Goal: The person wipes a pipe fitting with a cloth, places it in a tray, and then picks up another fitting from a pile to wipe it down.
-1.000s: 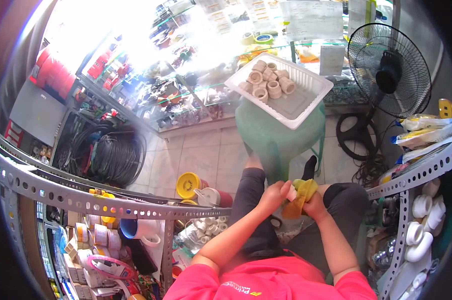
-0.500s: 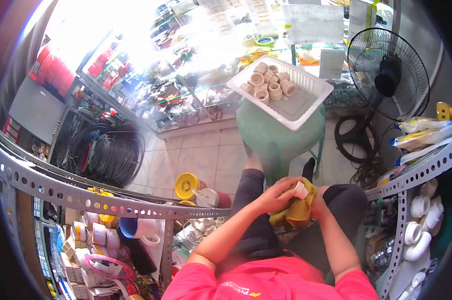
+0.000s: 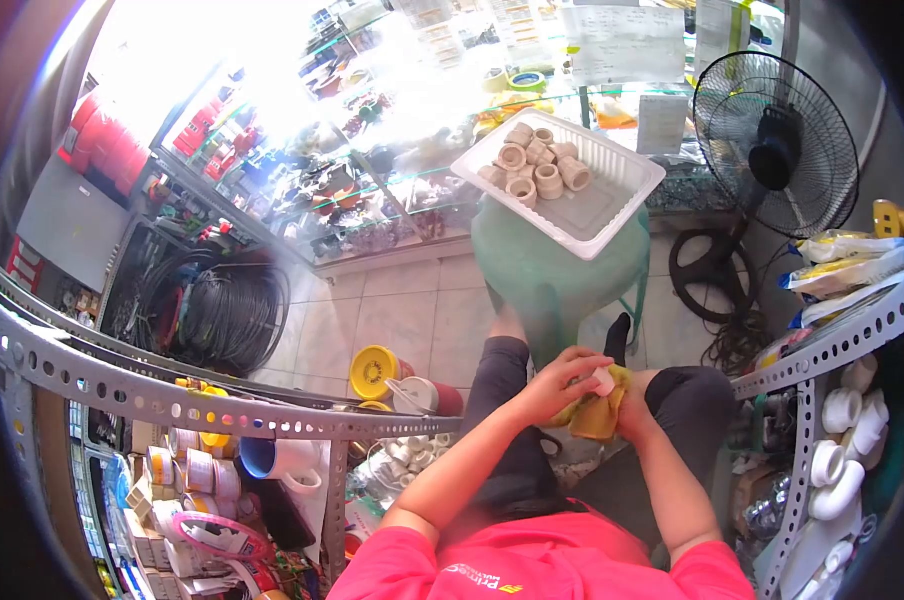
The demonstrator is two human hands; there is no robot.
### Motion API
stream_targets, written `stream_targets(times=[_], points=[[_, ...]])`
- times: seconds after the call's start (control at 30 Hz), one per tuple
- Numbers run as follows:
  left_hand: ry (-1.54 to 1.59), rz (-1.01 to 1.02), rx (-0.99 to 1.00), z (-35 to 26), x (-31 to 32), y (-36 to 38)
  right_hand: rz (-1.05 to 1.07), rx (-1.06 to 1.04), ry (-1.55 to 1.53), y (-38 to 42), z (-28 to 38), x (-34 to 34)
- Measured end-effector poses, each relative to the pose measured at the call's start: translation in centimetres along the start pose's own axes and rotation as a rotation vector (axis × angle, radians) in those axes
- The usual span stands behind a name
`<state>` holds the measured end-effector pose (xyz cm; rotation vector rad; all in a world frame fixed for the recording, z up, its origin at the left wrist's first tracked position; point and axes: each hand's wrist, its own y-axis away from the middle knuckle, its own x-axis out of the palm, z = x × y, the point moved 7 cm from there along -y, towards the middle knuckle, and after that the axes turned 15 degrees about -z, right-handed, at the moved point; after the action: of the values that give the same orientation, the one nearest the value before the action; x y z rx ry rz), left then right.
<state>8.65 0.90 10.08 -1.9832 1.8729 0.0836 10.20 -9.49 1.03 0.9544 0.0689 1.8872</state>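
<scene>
In front of my lap, my left hand [image 3: 564,386] is closed with its fingers on a small white pipe fitting [image 3: 603,380]. My right hand [image 3: 633,410] grips a mustard-yellow cloth [image 3: 598,418], bunched against the fitting. The two hands are almost touching, and the cloth hides part of the fitting. Beyond my knees, a clear white plastic tray [image 3: 627,200] rests on an upturned-looking green stool [image 3: 517,245]. Several beige threaded pipe fittings [image 3: 549,180] are piled in the tray's far left part.
A black standing fan [image 3: 772,150] is at the right. Perforated metal shelving [image 3: 192,405] runs along my left, with tape rolls and a blue-and-white mug [image 3: 282,458]. White elbows [image 3: 840,490] fill the right shelf. Yellow-lidded tubs [image 3: 375,372] and coiled black hose [image 3: 234,315] are on the left.
My left fingers have shifted over the fitting, covering more of it. The cloth has turned and bunched differently in my right hand. The tray and stool stay put.
</scene>
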Motion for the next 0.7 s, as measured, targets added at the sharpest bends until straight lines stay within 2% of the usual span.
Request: stream_targets(times=[0.03,0.07,0.13,0.17,0.23,0.27,0.33,0.37,0.43,0.53,0.63,0.7], points=[[0.054,0.035,-0.008,0.1,0.1,-0.1,0.052,0.108,-0.162,-0.1,-0.5,0.2],[0.107,0.068,-0.017,0.2,0.3,-0.2,0.038,0.066,-0.126,-0.3,-0.4,0.0],[0.352,0.018,-0.249,1.8,0.4,0.3,0.014,-0.018,-0.052,-0.5,0.0,-0.4],[0.474,-0.005,-0.366,2.5,0.5,0.6,-0.050,-0.139,0.141,-1.0,-0.2,-1.4],[0.220,0.035,-0.493,3.1,0.1,0.5,-0.184,-0.374,0.523,-1.4,-0.4,-2.9],[0.091,0.055,-0.554,3.5,-0.2,0.7,-0.177,-0.391,0.572,-1.5,-0.7,-3.6],[0.176,0.136,-0.585,3.9,0.2,1.1,-0.160,-0.431,0.666,-1.0,0.3,-2.8],[0.220,0.179,-0.600,4.1,0.4,1.3,-0.157,-0.387,0.594,-1.2,0.0,-3.0],[0.116,0.149,-0.423,3.6,0.3,1.1,-0.150,-0.297,0.453,-1.4,-0.5,-3.1],[0.101,0.123,-0.221,1.2,0.0,0.4,0.014,0.072,-0.138,-0.9,-0.8,-1.3],[0.061,0.109,-0.131,0.2,0.1,0.2,0.086,0.032,-0.109,-0.2,0.2,-0.1],[0.003,0.075,-0.098,-0.1,-0.1,0.4,0.060,-0.031,-0.020,-0.6,0.1,-0.5]])
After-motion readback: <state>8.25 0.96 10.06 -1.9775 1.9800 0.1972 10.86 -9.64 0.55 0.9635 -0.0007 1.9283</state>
